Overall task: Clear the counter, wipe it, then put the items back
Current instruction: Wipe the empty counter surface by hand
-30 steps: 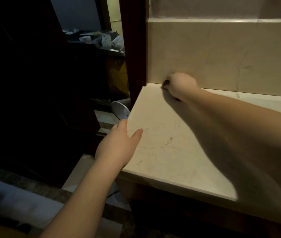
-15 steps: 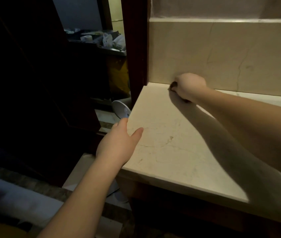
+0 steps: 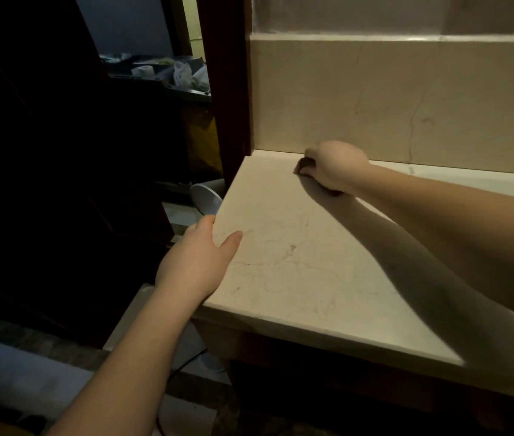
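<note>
Dark cloth (image 3: 304, 166) under right fingers (image 3: 310, 152).

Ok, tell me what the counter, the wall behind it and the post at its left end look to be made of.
Counter: looks like polished cream marble or similar stone, with thin brownish veins and a soft sheen.
Wall: seemingly the same stone, with a dark vein and a light glint.
Post: probably dark reddish-brown wood, smooth; too dim to see grain.

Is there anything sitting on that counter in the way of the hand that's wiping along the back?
Nothing visible. The right hand grips a dark cloth pressed on the counter by the back wall. The marble that shows is bare; the left hand only rests on its left edge, well clear of the cloth.
</note>
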`<move>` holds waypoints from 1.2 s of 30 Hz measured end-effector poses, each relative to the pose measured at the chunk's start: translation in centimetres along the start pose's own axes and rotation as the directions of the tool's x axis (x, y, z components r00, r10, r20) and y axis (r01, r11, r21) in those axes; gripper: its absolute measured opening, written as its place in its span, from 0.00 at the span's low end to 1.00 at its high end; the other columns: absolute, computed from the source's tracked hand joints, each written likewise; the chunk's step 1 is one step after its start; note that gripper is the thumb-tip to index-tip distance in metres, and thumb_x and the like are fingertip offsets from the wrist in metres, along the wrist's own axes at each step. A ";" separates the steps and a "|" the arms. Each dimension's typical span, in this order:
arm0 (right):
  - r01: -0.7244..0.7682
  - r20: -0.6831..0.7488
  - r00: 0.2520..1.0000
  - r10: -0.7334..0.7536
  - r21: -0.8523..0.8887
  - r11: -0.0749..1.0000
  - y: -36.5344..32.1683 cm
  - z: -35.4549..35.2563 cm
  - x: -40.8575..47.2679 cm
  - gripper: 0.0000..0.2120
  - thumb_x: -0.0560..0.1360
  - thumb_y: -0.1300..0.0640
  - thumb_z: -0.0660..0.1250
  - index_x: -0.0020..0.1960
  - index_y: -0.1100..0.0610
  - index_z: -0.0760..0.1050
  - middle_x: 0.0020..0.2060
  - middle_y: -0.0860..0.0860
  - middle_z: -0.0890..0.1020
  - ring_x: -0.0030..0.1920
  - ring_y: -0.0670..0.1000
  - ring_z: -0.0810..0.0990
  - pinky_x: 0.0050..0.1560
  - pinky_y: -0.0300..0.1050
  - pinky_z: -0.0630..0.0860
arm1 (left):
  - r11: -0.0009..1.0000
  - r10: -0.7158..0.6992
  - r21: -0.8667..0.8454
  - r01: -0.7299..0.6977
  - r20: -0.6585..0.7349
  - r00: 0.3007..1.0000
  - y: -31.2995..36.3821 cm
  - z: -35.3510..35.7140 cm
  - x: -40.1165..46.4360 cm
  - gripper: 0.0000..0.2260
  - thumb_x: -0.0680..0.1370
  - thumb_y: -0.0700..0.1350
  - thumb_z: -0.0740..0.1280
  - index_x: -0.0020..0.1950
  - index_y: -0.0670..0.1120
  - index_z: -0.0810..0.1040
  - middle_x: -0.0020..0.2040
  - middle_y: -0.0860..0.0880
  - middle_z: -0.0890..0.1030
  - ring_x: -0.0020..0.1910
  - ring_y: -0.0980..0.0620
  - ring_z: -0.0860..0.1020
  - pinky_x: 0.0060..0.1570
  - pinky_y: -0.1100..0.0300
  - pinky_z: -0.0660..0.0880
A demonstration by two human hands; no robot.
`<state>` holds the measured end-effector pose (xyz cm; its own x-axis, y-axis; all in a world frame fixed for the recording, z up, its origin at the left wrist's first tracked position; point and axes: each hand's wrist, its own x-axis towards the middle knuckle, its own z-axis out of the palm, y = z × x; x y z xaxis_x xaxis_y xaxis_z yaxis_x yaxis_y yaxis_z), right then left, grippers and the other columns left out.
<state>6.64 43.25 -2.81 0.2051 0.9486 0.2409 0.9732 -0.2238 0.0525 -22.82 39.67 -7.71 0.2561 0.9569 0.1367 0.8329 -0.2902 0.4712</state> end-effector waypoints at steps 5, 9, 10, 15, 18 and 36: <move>-0.052 0.060 0.997 0.047 0.095 0.994 1.9 -0.3 1.6 0.12 0.76 0.47 0.62 0.54 0.53 0.77 0.52 0.56 0.80 0.53 0.60 0.76 0.45 0.49 0.73 | 1.000 0.000 0.012 0.000 0.004 1.000 0.1 -0.2 -0.2 0.24 0.74 0.69 0.56 0.64 0.57 0.68 0.58 0.54 0.76 0.40 0.55 0.71 0.29 0.62 0.64; 0.016 0.037 0.999 -0.023 0.167 0.986 0.7 -0.1 1.4 0.11 0.76 0.48 0.64 0.52 0.54 0.77 0.51 0.55 0.80 0.52 0.60 0.76 0.43 0.47 0.69 | 1.000 0.000 0.007 0.000 -0.011 1.000 -0.1 0.0 -0.1 0.23 0.74 0.69 0.56 0.63 0.58 0.69 0.56 0.54 0.76 0.37 0.58 0.70 0.29 0.63 0.63; 0.060 0.042 0.997 -0.068 0.172 0.983 0.9 0.0 0.8 0.11 0.76 0.47 0.65 0.52 0.53 0.77 0.50 0.55 0.80 0.51 0.60 0.76 0.41 0.46 0.68 | 1.000 0.002 0.003 -0.002 -0.018 1.000 -0.2 0.1 -0.1 0.23 0.74 0.69 0.56 0.63 0.58 0.69 0.56 0.55 0.76 0.36 0.60 0.69 0.29 0.63 0.63; 0.105 0.083 0.989 -0.123 0.195 0.975 2.6 -0.2 -0.5 0.11 0.74 0.45 0.66 0.51 0.51 0.76 0.47 0.52 0.80 0.45 0.55 0.74 0.39 0.45 0.65 | 1.000 0.000 -0.002 0.000 -0.045 0.999 -0.2 0.4 0.0 0.23 0.72 0.70 0.54 0.62 0.60 0.67 0.52 0.58 0.74 0.34 0.63 0.67 0.28 0.63 0.64; 0.042 0.054 0.997 -0.053 0.177 0.983 1.5 -0.3 1.0 0.12 0.75 0.47 0.66 0.51 0.54 0.77 0.50 0.55 0.80 0.50 0.59 0.76 0.41 0.46 0.66 | 1.000 0.012 0.000 -0.012 -0.063 0.998 -0.1 0.2 -0.2 0.23 0.73 0.69 0.55 0.62 0.60 0.68 0.47 0.60 0.69 0.33 0.65 0.66 0.28 0.64 0.62; 0.217 0.059 0.970 -0.234 0.212 0.953 -0.7 -1.2 -1.6 0.13 0.75 0.46 0.66 0.53 0.53 0.77 0.49 0.51 0.79 0.50 0.56 0.76 0.43 0.47 0.70 | 1.000 0.026 0.019 -0.024 -0.105 0.994 -0.2 0.4 -0.2 0.24 0.73 0.69 0.54 0.63 0.58 0.69 0.48 0.60 0.71 0.33 0.63 0.66 0.28 0.64 0.62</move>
<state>5.55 41.63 -2.06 -0.0228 0.9862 0.1639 0.9939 0.0401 -0.1031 -22.83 39.50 -8.18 0.2247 0.9446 0.2391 0.8357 -0.3130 0.4513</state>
